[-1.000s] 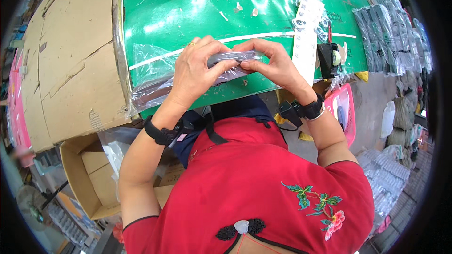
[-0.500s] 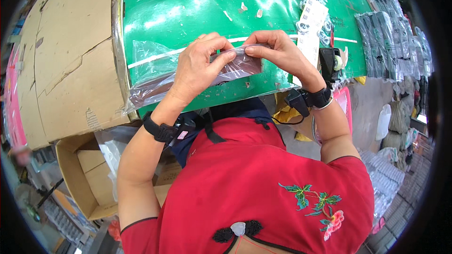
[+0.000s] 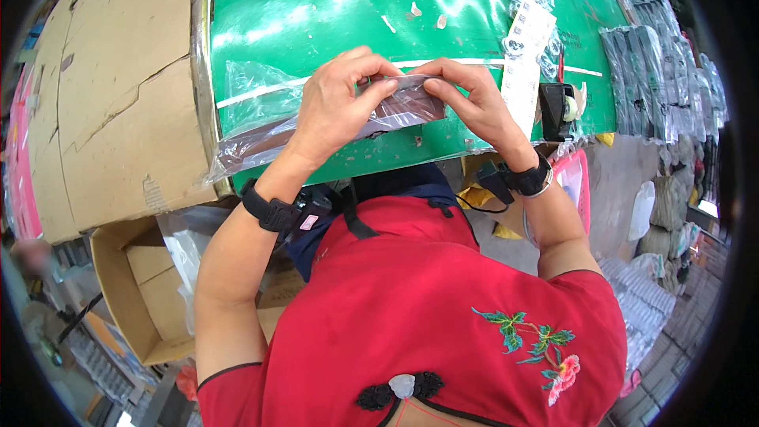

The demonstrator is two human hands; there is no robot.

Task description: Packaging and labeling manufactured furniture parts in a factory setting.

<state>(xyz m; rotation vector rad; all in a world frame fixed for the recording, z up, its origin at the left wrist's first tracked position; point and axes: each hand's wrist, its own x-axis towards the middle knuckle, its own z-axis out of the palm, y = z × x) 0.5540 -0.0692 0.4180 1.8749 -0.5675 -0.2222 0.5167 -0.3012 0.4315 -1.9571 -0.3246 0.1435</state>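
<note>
Our left hand [image 3: 336,103] and right hand [image 3: 480,107], fingers [image 3: 386,87] pinching clear plastic film [image 3: 254,83] (brown strip [image 3: 269,141] showing through); near edge of the green table [image 3: 332,39] close by

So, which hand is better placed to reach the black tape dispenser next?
Probably the right hand: it is nearer the black tape dispenser. The left hand is farther off, and both seem to pinch the clear plastic bag.
</note>
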